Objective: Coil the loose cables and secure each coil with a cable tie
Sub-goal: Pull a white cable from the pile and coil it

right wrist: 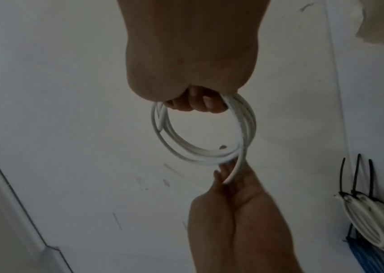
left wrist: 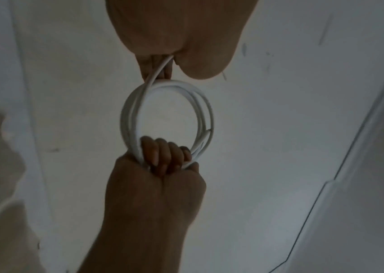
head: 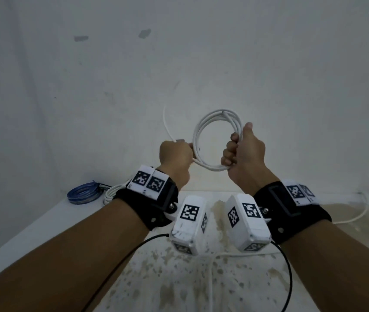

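The right hand (head: 243,152) grips the light, springy white round-sheathed cable coil (head: 210,136) at its side; the left hand (head: 174,154) pinches its free tail, which likely needs holding where loops bunch.

Three cable coils (head: 217,140), two hands (head: 175,157).

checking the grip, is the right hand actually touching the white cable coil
Touching. The left wrist view shows the right hand's fingers curled through and around the white cable coil.
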A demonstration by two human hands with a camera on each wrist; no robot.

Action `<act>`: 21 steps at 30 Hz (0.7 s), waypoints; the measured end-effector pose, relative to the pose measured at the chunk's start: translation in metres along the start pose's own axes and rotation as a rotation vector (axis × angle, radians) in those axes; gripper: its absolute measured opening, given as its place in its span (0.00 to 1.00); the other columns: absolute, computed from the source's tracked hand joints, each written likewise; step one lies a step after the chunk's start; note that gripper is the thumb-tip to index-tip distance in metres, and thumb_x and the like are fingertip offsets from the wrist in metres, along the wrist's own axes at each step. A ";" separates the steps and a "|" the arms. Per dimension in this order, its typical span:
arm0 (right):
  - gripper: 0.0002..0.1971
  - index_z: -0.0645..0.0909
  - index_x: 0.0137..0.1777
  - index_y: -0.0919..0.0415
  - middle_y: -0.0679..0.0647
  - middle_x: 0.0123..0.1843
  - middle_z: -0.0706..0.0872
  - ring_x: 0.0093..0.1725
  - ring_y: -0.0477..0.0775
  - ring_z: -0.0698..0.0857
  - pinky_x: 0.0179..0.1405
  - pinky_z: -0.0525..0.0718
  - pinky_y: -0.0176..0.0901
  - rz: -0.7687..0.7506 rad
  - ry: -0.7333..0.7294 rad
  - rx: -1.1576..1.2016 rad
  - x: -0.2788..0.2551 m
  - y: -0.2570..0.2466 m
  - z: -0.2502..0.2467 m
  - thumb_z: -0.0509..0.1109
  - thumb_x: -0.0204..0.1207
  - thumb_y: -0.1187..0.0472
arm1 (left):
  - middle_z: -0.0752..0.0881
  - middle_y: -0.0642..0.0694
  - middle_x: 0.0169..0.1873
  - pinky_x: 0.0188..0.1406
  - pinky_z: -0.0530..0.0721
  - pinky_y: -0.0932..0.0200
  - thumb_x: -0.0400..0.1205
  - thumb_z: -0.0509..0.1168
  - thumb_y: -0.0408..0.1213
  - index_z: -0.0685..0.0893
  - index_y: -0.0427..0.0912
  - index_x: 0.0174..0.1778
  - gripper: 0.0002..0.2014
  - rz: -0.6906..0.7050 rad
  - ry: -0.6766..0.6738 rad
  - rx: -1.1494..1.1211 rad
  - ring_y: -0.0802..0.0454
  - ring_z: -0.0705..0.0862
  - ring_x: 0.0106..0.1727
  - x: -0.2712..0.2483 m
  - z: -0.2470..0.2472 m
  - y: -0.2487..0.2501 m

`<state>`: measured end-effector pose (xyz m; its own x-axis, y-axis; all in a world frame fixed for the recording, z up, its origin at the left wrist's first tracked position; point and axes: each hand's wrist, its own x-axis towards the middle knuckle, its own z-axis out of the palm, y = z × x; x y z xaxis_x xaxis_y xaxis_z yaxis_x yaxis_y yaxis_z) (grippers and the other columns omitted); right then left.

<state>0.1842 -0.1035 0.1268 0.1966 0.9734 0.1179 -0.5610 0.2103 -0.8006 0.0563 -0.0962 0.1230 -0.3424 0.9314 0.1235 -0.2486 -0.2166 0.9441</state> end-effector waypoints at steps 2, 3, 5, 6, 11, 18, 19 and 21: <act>0.25 0.70 0.33 0.56 0.48 0.21 0.63 0.18 0.48 0.57 0.18 0.56 0.37 0.063 -0.047 -0.056 -0.001 0.005 -0.006 0.54 0.87 0.40 | 0.89 0.37 0.48 0.56 0.88 0.43 0.88 0.54 0.29 0.79 0.35 0.55 0.09 0.135 -0.003 0.088 0.40 0.89 0.51 0.008 -0.007 0.003; 0.25 0.69 0.33 0.56 0.48 0.21 0.62 0.18 0.47 0.56 0.18 0.56 0.37 0.092 -0.073 -0.079 -0.001 0.008 -0.008 0.54 0.87 0.40 | 0.89 0.40 0.46 0.56 0.88 0.43 0.89 0.53 0.31 0.80 0.36 0.57 0.10 0.193 -0.038 0.155 0.42 0.89 0.51 0.012 -0.010 0.005; 0.25 0.69 0.32 0.56 0.48 0.21 0.61 0.18 0.47 0.56 0.18 0.55 0.36 0.135 -0.121 -0.114 -0.003 0.015 -0.010 0.55 0.87 0.40 | 0.89 0.42 0.44 0.53 0.89 0.43 0.90 0.54 0.34 0.82 0.37 0.56 0.11 0.291 -0.143 0.293 0.45 0.90 0.48 0.014 -0.015 0.009; 0.25 0.69 0.32 0.56 0.48 0.21 0.61 0.18 0.47 0.56 0.17 0.56 0.36 0.149 -0.143 -0.128 -0.004 0.018 -0.010 0.55 0.87 0.40 | 0.90 0.42 0.45 0.52 0.89 0.44 0.90 0.54 0.34 0.83 0.37 0.56 0.12 0.330 -0.206 0.365 0.47 0.90 0.47 0.012 -0.018 0.010; 0.25 0.70 0.33 0.57 0.48 0.21 0.62 0.19 0.47 0.56 0.16 0.57 0.35 0.172 -0.188 -0.164 -0.005 0.024 -0.011 0.56 0.86 0.40 | 0.88 0.42 0.54 0.51 0.90 0.54 0.90 0.50 0.30 0.78 0.38 0.67 0.15 0.517 -0.451 0.602 0.49 0.90 0.47 0.015 -0.039 0.011; 0.25 0.70 0.32 0.56 0.48 0.22 0.61 0.20 0.47 0.55 0.17 0.55 0.36 0.194 -0.214 -0.137 -0.004 0.026 -0.015 0.57 0.86 0.40 | 0.84 0.47 0.64 0.54 0.89 0.53 0.90 0.51 0.28 0.69 0.46 0.81 0.23 0.608 -0.691 0.785 0.54 0.90 0.51 0.023 -0.064 0.017; 0.25 0.70 0.32 0.56 0.48 0.22 0.61 0.20 0.47 0.55 0.17 0.55 0.36 0.190 -0.216 -0.147 -0.004 0.026 -0.014 0.57 0.86 0.40 | 0.85 0.46 0.62 0.53 0.89 0.52 0.90 0.51 0.28 0.66 0.47 0.82 0.23 0.610 -0.685 0.796 0.54 0.89 0.48 0.024 -0.064 0.017; 0.25 0.70 0.32 0.56 0.48 0.21 0.62 0.19 0.47 0.56 0.17 0.55 0.36 0.173 -0.223 -0.183 -0.006 0.028 -0.010 0.57 0.86 0.40 | 0.84 0.46 0.52 0.50 0.89 0.51 0.90 0.50 0.29 0.66 0.49 0.82 0.24 0.616 -0.659 0.771 0.53 0.85 0.39 0.022 -0.061 0.016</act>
<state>0.1753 -0.1039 0.0979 -0.0811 0.9935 0.0801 -0.4134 0.0396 -0.9097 -0.0106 -0.0973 0.1221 0.3755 0.7518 0.5419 0.4834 -0.6578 0.5776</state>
